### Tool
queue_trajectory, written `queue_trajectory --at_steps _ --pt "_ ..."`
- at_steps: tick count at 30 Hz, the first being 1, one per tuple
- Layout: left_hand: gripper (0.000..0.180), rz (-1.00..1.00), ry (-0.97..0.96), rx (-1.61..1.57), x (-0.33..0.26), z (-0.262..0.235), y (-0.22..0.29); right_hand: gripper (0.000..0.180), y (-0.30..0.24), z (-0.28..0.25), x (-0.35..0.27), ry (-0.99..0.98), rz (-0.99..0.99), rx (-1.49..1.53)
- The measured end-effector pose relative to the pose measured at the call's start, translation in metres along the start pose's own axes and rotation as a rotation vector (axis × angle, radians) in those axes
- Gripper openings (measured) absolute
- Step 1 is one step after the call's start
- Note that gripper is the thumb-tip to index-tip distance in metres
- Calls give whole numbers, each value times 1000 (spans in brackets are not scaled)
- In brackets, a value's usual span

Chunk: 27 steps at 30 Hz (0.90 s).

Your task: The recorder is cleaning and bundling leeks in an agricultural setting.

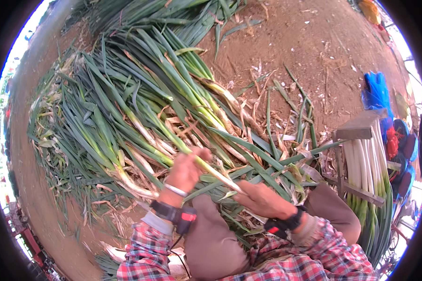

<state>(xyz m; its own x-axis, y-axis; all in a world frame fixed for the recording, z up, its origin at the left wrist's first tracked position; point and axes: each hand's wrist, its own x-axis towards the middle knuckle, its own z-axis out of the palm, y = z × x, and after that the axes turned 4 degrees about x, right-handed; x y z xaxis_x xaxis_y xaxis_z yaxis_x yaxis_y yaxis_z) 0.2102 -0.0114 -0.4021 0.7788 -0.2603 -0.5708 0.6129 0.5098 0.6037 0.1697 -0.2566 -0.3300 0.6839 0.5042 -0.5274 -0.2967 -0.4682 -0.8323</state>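
A long green onion (215, 174) stretches between my hands, its green leaves pointing up and left and its pale root end toward the right. My left hand (186, 169) is closed around the stalk where green turns to white. At the root end, my right hand (261, 199) is closed with its fingertips on the stalk; part of that end is hidden by the hand. Just beyond my left hand lies a pile of untrimmed green onions (140, 112), with dry, brownish outer skins around their white parts. Both wrists wear black bands.
To the right, a wooden rack (361, 127) holds a bundle of clean white-stalked onions (361, 161). Loose leaves and dry peelings (286, 140) litter the brown soil (309, 51). More onions (159, 14) lie at the far side. A blue plastic bag (377, 91) sits behind the rack.
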Motion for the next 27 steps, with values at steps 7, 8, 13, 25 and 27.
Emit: queue_trajectory --at_steps 7,8,13,25,27 --pt "26 404 -231 -391 -101 15 58 19 -7 -11 -121 -8 -173 -123" --pt "27 460 -188 -397 -123 11 60 18 7 -1 -131 -15 -176 -235" --pt "28 688 -100 -271 -205 26 86 23 61 1 -193 100 -35 -687" --pt "40 767 -14 -304 -301 176 59 24 -40 52 -285 246 -565 28" --pt "28 670 -389 -247 -314 160 55 24 -26 58 -317 299 -683 122"
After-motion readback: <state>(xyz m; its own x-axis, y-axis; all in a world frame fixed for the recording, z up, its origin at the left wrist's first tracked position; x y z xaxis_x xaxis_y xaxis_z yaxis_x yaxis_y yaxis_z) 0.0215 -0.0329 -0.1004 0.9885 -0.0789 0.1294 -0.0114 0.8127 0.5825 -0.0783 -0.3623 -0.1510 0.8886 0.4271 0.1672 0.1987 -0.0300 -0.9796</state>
